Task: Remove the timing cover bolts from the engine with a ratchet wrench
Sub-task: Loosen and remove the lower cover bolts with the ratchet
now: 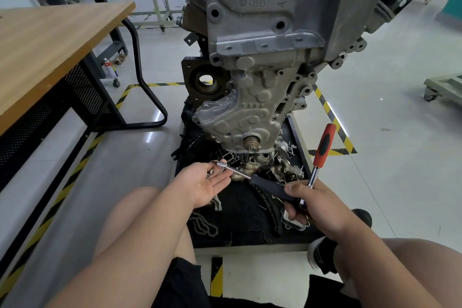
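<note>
The right hand [312,205] gripped the ratchet wrench [322,147] and a socket driver [265,184] together; the left hand [208,182] lay flat, palm up, cradling loose bolts [210,174] below the timing cover [232,117]. Tilting that palm could spill bolts onto the cluttered mat [240,199].

The person wears black shorts [185,282] and black shoes [322,256], with arms and knees bare.
</note>
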`<move>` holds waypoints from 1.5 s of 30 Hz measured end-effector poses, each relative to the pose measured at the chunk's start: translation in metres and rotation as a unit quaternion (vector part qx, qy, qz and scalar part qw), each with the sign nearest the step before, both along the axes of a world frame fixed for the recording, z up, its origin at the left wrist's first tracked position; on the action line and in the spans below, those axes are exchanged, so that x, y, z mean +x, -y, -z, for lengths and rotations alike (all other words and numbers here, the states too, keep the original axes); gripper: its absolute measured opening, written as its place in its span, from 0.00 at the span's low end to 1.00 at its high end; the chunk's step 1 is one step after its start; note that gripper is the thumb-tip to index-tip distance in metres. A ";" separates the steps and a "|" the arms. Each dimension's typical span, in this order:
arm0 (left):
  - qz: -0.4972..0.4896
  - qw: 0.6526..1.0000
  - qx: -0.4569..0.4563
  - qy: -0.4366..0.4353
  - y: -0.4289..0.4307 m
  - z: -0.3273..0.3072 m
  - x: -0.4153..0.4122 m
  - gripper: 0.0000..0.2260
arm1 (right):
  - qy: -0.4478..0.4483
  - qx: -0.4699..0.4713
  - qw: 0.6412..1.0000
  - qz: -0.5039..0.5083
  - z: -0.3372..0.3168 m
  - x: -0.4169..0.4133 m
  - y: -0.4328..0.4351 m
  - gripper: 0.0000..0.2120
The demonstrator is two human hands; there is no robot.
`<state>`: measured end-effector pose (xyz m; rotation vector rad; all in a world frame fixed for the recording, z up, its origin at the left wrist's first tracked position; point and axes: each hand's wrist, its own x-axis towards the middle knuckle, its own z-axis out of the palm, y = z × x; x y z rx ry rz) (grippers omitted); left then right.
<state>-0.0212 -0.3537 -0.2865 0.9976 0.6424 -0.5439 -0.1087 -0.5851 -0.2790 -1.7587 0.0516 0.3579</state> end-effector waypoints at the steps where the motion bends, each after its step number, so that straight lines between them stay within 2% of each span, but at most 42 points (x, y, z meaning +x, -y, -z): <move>1: -0.003 1.000 -0.001 0.005 0.000 0.000 0.000 0.10 | 0.000 -0.004 1.000 -0.004 -0.001 0.000 -0.001 0.20; 13: -0.057 0.998 -0.030 0.022 -0.001 -0.005 0.000 0.08 | -0.020 -0.004 1.000 0.017 -0.005 -0.001 -0.003 0.15; 24: -0.037 0.999 0.004 0.037 0.001 0.000 0.001 0.06 | 0.007 -0.034 0.999 -0.016 0.001 0.001 -0.003 0.17; 27: -0.036 0.997 0.043 0.051 0.002 0.004 0.001 0.06 | 0.027 -0.067 0.997 -0.023 0.004 0.000 -0.002 0.16; 31: -0.051 0.995 0.075 0.051 0.005 0.009 0.002 0.06 | 0.071 -0.122 0.990 -0.028 0.006 -0.004 -0.005 0.09; 33: -0.069 0.995 0.068 0.040 0.007 0.012 0.004 0.07 | 0.114 -0.121 0.985 -0.037 0.005 -0.007 -0.008 0.13; 35: -0.098 0.994 0.043 0.027 0.009 0.014 0.007 0.08 | 0.133 -0.118 0.983 -0.041 0.005 -0.009 -0.013 0.10; 38: -0.142 0.990 0.005 0.010 0.009 0.015 0.012 0.10 | 0.074 -0.110 0.991 -0.017 0.007 -0.004 -0.017 0.05; 42: -0.162 0.987 -0.004 0.015 0.010 0.011 0.011 0.13 | -0.030 -0.012 0.999 0.022 0.009 -0.001 -0.026 0.04; 45: -0.159 0.987 -0.002 0.026 0.012 0.010 0.006 0.14 | -0.090 0.045 0.993 0.058 0.011 -0.004 -0.031 0.07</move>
